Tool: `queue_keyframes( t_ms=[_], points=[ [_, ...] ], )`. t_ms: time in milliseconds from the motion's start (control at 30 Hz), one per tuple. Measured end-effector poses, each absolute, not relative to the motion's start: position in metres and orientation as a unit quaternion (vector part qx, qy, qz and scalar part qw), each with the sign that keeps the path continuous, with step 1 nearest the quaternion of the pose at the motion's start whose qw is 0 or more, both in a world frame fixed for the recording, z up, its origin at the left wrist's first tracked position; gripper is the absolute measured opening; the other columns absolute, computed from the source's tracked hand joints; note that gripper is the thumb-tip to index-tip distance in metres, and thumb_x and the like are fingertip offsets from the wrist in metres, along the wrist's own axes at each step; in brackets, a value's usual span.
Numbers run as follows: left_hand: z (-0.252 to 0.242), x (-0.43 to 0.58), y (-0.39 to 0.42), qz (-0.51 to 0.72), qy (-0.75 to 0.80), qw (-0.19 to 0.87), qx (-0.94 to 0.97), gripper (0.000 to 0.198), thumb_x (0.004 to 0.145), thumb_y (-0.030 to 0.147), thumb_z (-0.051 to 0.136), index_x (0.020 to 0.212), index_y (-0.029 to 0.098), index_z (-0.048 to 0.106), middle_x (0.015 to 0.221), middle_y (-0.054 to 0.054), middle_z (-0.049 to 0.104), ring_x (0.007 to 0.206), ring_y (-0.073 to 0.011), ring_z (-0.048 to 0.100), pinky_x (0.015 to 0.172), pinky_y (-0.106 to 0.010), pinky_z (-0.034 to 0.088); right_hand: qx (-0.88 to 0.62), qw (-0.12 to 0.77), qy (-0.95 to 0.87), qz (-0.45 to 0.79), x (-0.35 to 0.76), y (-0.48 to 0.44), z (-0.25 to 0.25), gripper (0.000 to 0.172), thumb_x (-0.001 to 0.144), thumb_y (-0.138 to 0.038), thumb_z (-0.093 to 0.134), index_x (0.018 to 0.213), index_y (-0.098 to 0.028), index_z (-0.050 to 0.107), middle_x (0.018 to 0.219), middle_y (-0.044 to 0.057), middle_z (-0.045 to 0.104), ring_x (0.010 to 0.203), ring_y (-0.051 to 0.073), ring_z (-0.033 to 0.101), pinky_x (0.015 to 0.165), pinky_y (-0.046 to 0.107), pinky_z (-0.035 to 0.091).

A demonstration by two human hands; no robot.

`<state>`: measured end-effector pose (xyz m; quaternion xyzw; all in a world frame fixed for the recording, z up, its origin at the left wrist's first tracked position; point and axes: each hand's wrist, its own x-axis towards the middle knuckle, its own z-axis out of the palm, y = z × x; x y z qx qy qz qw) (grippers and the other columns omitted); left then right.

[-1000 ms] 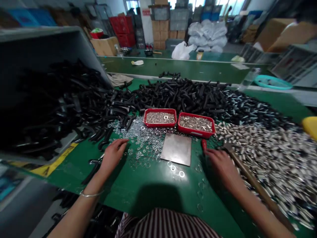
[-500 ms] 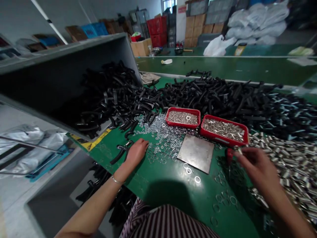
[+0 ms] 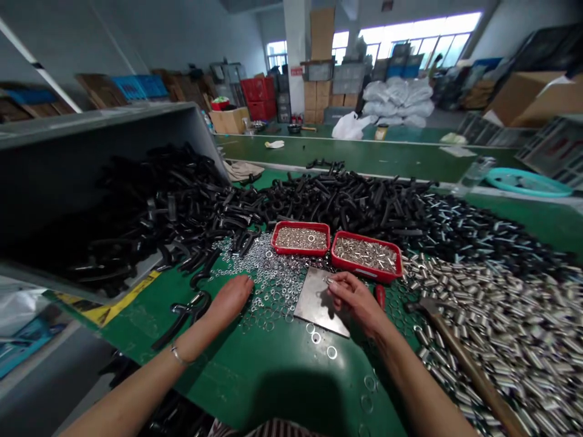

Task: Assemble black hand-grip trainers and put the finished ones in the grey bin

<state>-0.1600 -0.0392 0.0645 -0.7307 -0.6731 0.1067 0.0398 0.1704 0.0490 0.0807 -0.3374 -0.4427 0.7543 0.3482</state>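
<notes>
My right hand [image 3: 357, 300] is over the flat steel plate [image 3: 314, 306], thumb and fingertips pinched on a small silvery metal piece [image 3: 328, 280]. The piece is too small to tell its exact kind. At the left edge of the loose washers [image 3: 262, 276], my left hand [image 3: 232, 297] rests low over the green table with its fingers curled in. Whatever those fingers hold, if anything, is hidden. A black handle-shaped part [image 3: 177, 321] lies beside my left wrist. Just right of my right hand is a red tool handle [image 3: 379, 296].
Two red trays [image 3: 277, 250] of small metal parts stand behind the plate. A hammer [image 3: 464, 358] lies against the heap of metal sleeves [image 3: 501, 315] at right. Black parts [image 3: 346, 197] are piled along the back and in a tipped grey bin [image 3: 207, 145] at left.
My right hand has moved left from beside the red-handled tool to over the steel plate. My left hand stays near the washers. The view has shifted up and right, revealing the hammer.
</notes>
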Motion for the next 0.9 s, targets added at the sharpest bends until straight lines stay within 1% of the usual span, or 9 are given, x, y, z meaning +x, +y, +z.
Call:
queue_keyframes(
  t_ms=[133, 267, 333, 433, 500, 567, 667, 767, 900],
  points=[
    [0.066, -0.147, -0.034, 0.121, -0.683, 0.033, -0.720, 0.021, 0.087, 0.001, 0.046, 0.095, 0.009, 0.063, 0.095, -0.016, 0.064, 0.091, -0.0264, 0.062, 0.085, -0.038, 0.049, -0.327, 0.347, -0.439, 0.761, 0.179, 0.054, 0.078, 0.033, 0.078, -0.039, 0.079, 0.099, -0.021, 0.059, 0.075, -0.002, 0.062, 0.057, 0.009, 0.048, 0.052, 0.023, 0.041],
    [0.067, -0.134, -0.027, 0.114, -0.706, 0.004, -0.699, 0.022, 0.085, -0.001, 0.044, 0.088, 0.006, 0.064, 0.092, -0.021, 0.064, 0.087, -0.0283, 0.065, 0.081, -0.040, 0.051, -0.324, 0.389, -0.420, 0.754, 0.190, 0.058, 0.085, 0.028, 0.082, -0.041, 0.075, 0.096, -0.021, 0.061, 0.077, -0.002, 0.060, 0.059, 0.009, 0.047, 0.054, 0.023, 0.042],
    [0.069, -0.135, -0.024, 0.113, -0.713, -0.003, -0.692, 0.023, 0.087, 0.001, 0.042, 0.093, 0.007, 0.064, 0.093, -0.019, 0.064, 0.087, -0.0277, 0.065, 0.081, -0.040, 0.051, -0.322, 0.412, -0.404, 0.751, 0.193, 0.059, 0.088, 0.026, 0.084, -0.043, 0.073, 0.092, -0.022, 0.061, 0.075, -0.003, 0.057, 0.059, 0.009, 0.046, 0.055, 0.024, 0.043],
    [0.071, -0.144, -0.024, 0.105, -0.722, -0.009, -0.684, 0.023, 0.091, 0.005, 0.043, 0.103, 0.012, 0.061, 0.100, -0.015, 0.064, 0.092, -0.0247, 0.064, 0.082, -0.035, 0.050, -0.320, 0.424, -0.394, 0.750, 0.195, 0.060, 0.089, 0.026, 0.083, -0.044, 0.074, 0.091, -0.023, 0.062, 0.073, -0.004, 0.055, 0.060, 0.010, 0.046, 0.058, 0.024, 0.045],
    [0.072, -0.149, -0.027, 0.081, -0.725, -0.025, -0.683, 0.021, 0.092, 0.010, 0.046, 0.108, 0.015, 0.059, 0.104, -0.012, 0.063, 0.096, -0.0225, 0.063, 0.083, -0.032, 0.049, -0.324, 0.421, -0.401, 0.746, 0.194, 0.060, 0.088, 0.027, 0.081, -0.044, 0.075, 0.092, -0.022, 0.064, 0.077, -0.003, 0.057, 0.063, 0.010, 0.049, 0.060, 0.025, 0.047],
    [0.071, -0.150, -0.032, 0.037, -0.721, -0.061, -0.689, 0.018, 0.094, 0.016, 0.049, 0.109, 0.017, 0.058, 0.104, -0.010, 0.064, 0.096, -0.0213, 0.063, 0.084, -0.031, 0.049, -0.331, 0.412, -0.417, 0.739, 0.193, 0.059, 0.086, 0.028, 0.080, -0.044, 0.076, 0.094, -0.021, 0.066, 0.081, -0.002, 0.058, 0.066, 0.011, 0.052, 0.063, 0.026, 0.049],
    [0.066, -0.143, -0.034, -0.010, -0.723, -0.093, -0.684, 0.013, 0.094, 0.022, 0.051, 0.103, 0.018, 0.060, 0.099, -0.010, 0.064, 0.094, -0.0223, 0.062, 0.083, -0.032, 0.048, -0.328, 0.396, -0.436, 0.738, 0.187, 0.056, 0.081, 0.027, 0.081, -0.043, 0.076, 0.094, -0.022, 0.065, 0.079, -0.002, 0.058, 0.066, 0.011, 0.053, 0.063, 0.026, 0.050],
    [0.061, -0.135, -0.025, -0.010, -0.741, -0.069, -0.668, 0.013, 0.094, 0.019, 0.050, 0.100, 0.016, 0.061, 0.100, -0.012, 0.064, 0.094, -0.0236, 0.062, 0.084, -0.033, 0.047, -0.314, 0.376, -0.437, 0.754, 0.180, 0.051, 0.075, 0.028, 0.081, -0.042, 0.076, 0.096, -0.023, 0.062, 0.071, -0.004, 0.056, 0.058, 0.010, 0.048, 0.057, 0.025, 0.047],
    [0.055, -0.129, -0.009, -0.019, -0.751, -0.047, -0.658, 0.017, 0.092, 0.012, 0.048, 0.103, 0.012, 0.061, 0.103, -0.015, 0.064, 0.101, -0.0248, 0.061, 0.090, -0.034, 0.046, -0.297, 0.350, -0.427, 0.779, 0.171, 0.045, 0.063, 0.030, 0.081, -0.042, 0.076, 0.097, -0.022, 0.059, 0.071, -0.004, 0.059, 0.057, 0.010, 0.049, 0.056, 0.026, 0.047]
  ],
)
